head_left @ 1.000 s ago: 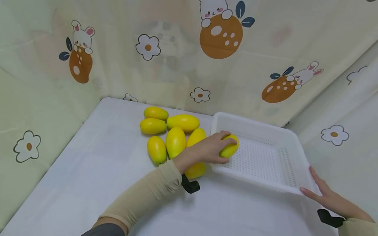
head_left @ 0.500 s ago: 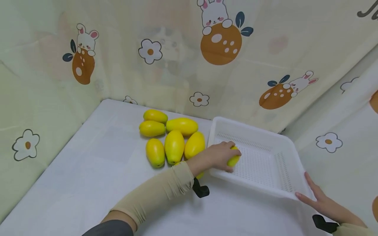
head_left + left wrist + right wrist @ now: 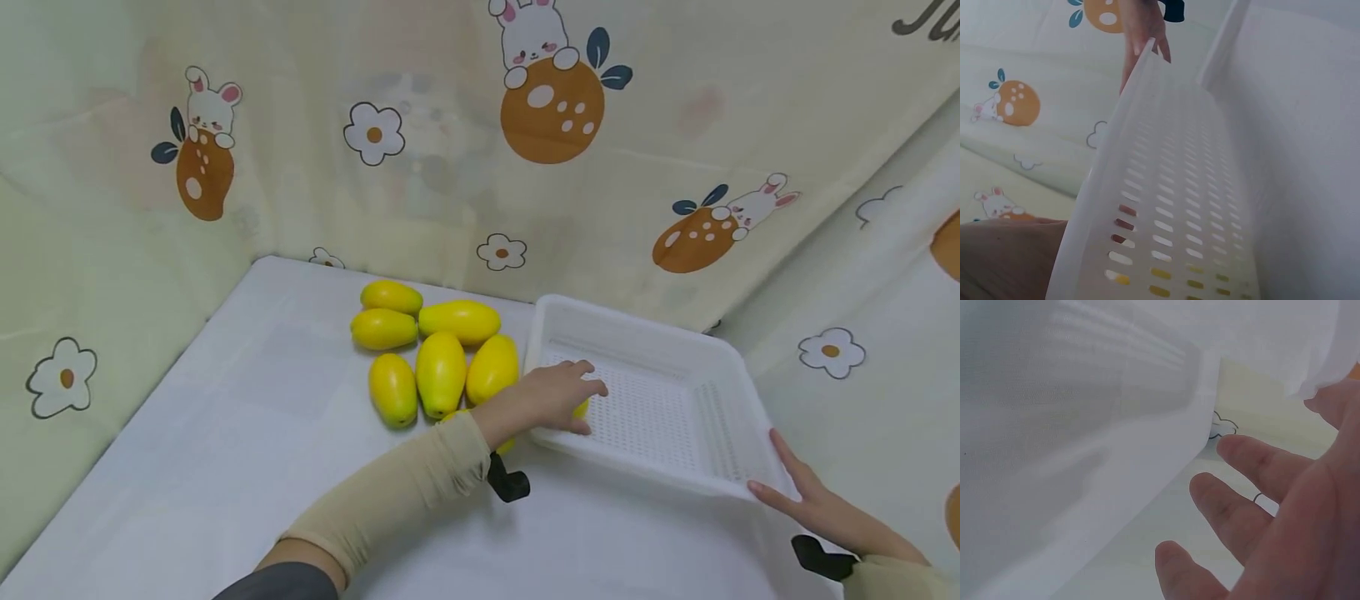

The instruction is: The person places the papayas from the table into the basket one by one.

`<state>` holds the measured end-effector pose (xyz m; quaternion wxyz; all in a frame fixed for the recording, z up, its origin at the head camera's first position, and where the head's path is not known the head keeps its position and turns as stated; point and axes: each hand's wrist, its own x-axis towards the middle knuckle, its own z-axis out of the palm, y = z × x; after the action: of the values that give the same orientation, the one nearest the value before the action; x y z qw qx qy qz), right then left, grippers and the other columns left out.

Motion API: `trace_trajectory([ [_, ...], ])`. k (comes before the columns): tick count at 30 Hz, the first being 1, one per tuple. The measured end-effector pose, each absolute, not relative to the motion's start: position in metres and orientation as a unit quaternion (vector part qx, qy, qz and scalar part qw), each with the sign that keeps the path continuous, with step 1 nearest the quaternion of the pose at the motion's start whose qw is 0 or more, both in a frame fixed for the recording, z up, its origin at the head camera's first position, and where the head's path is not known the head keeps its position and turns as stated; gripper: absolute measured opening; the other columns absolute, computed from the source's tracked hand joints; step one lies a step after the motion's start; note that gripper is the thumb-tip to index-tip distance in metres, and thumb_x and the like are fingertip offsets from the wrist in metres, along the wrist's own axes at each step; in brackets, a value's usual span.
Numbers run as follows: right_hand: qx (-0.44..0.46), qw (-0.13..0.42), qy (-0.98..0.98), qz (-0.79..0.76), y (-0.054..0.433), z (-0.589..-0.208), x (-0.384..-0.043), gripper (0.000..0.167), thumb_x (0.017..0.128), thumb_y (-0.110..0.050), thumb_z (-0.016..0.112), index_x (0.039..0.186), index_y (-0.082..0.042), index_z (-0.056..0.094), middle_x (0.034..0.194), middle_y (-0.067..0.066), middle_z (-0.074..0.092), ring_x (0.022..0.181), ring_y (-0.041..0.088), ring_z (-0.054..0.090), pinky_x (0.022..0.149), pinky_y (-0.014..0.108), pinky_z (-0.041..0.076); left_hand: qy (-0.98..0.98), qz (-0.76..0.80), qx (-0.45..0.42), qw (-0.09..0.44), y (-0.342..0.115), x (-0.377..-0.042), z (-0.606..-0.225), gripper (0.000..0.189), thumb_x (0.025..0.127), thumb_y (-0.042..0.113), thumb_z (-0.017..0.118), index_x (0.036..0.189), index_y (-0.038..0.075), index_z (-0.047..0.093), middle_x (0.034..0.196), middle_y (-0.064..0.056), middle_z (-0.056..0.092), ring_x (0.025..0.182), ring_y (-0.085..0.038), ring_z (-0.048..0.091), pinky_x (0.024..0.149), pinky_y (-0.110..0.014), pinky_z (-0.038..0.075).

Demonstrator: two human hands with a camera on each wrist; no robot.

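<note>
My left hand (image 3: 557, 397) is inside the left end of a white perforated plastic basket (image 3: 645, 323), its fingers spread apart. Under and beside that hand shows a sliver of a yellow papaya (image 3: 582, 409), mostly hidden by the palm. Yellow patches of it also show through the slots of the basket wall (image 3: 1166, 175) in the left wrist view. At the basket's near right corner my right hand (image 3: 816, 504) touches the rim with extended thumb and forefinger. In the right wrist view, the right hand's other fingers (image 3: 1229, 512) stand spread below the rim.
Several more yellow papayas (image 3: 441, 375) with greenish ends lie grouped on the white table (image 3: 225, 433), left of the basket. One is partly covered by the left forearm. A printed curtain (image 3: 435, 192) hangs close behind and at both sides.
The left hand carried the papaya rightward and down into the basket, then its fingers opened off it. The right hand stays at the basket corner; the view has shifted slightly.
</note>
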<state>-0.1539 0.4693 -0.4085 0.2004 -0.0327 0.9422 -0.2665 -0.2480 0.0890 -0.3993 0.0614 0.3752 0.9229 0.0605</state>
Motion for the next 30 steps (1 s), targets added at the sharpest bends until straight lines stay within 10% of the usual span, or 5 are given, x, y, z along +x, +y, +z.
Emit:
trace_trajectory([
  [30,-0.069,0.165,0.932,-0.314,0.486,-0.411,-0.15,0.09,0.097,-0.029,0.049,0.147,-0.021,-0.024,0.152,0.03,-0.022,0.137,0.045,-0.021,0.094,0.079,0.011,0.95,0.194,0.235,-0.071,-0.032,-0.259,-0.383,0.047,0.092,0.038,0.058,0.136,0.027,0.048,0.149,-0.005,0.036,0.135,-0.027,0.037,0.11,-0.048,0.035],
])
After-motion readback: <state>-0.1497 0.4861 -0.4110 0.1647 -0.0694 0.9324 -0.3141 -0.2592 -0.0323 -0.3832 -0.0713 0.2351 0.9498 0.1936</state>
